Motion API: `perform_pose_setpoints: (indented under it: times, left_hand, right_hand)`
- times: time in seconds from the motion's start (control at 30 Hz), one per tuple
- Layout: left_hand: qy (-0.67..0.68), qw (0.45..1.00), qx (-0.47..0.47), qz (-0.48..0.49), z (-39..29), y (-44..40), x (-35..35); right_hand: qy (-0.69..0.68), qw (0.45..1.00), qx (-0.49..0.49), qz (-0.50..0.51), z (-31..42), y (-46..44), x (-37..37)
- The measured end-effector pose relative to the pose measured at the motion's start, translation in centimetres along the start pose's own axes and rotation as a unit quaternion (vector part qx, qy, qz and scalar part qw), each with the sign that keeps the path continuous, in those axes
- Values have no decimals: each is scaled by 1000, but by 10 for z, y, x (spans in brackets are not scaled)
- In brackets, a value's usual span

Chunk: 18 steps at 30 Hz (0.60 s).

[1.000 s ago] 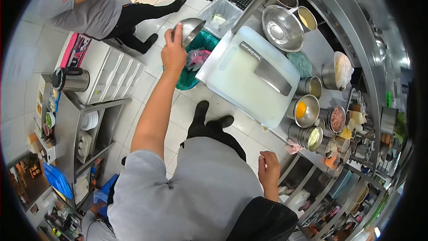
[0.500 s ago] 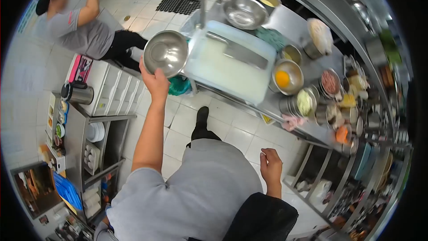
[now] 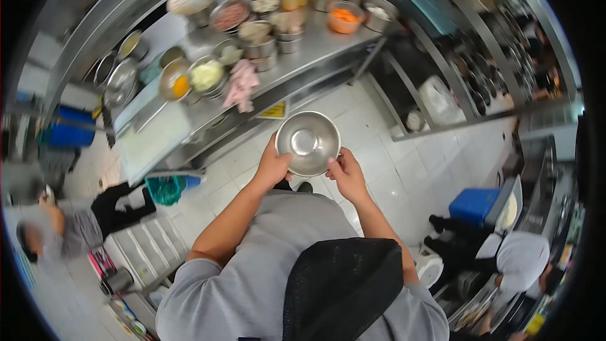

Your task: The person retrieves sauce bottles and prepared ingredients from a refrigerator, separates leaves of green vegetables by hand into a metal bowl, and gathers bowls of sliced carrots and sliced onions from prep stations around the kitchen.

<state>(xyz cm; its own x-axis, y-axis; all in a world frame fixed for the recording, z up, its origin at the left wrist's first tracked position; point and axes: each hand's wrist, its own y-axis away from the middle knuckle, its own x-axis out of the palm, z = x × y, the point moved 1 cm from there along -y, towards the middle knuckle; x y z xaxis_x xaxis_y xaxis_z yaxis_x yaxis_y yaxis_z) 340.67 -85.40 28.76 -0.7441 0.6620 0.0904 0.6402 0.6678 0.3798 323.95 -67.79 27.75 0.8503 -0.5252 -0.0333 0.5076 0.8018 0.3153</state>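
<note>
An empty steel bowl [image 3: 308, 144] is held in front of my body, its open side facing up. My left hand [image 3: 273, 163] grips its left rim, thumb at the edge. On the right rim my right hand [image 3: 346, 172] holds it too, with the thumb on top. Beyond the bowl, the steel counter [image 3: 303, 57] carries a bowl with an orange yolk [image 3: 181, 85], a container of pale green pieces [image 3: 206, 74] and a pink cloth [image 3: 241, 85]. A cleaver [image 3: 150, 115] lies on the white cutting board [image 3: 154, 142].
One person [image 3: 69, 230] is at the left and another person [image 3: 521, 259] at the lower right near a blue bin [image 3: 470, 207]. A green-lined bin [image 3: 165, 189] stands below the board. Metal shelving [image 3: 435, 88] is at the upper right.
The view has turned toward the right. The bowl has come from over the bin side to the front of my body, and my right hand has risen and taken hold of its rim.
</note>
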Motion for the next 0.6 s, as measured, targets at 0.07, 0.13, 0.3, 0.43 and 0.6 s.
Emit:
perform_pose_setpoints:
  times: [0.07, 0.13, 0.3, 0.43, 0.6]
  left_hand:
    - [14, 999, -48, 19, 15, -24, 26]
    - [23, 990, -139, 27, 46, -63, 32]
    - [60, 964, -260, -15, 137, -192, 35]
    - [189, 927, -313, -81, 202, -339, 72]
    - [226, 946, -216, -90, 185, -510, 174]
  right_hand:
    - [-5, 1000, -4, -26, -8, -1, -27]
    - [-48, 998, 8, -47, -14, -2, -50]
    - [-50, 989, 74, -116, -49, -2, -102]
    - [-55, 967, 154, -193, -84, -6, -163]
    - [170, 937, 191, -240, -127, -2, -263]
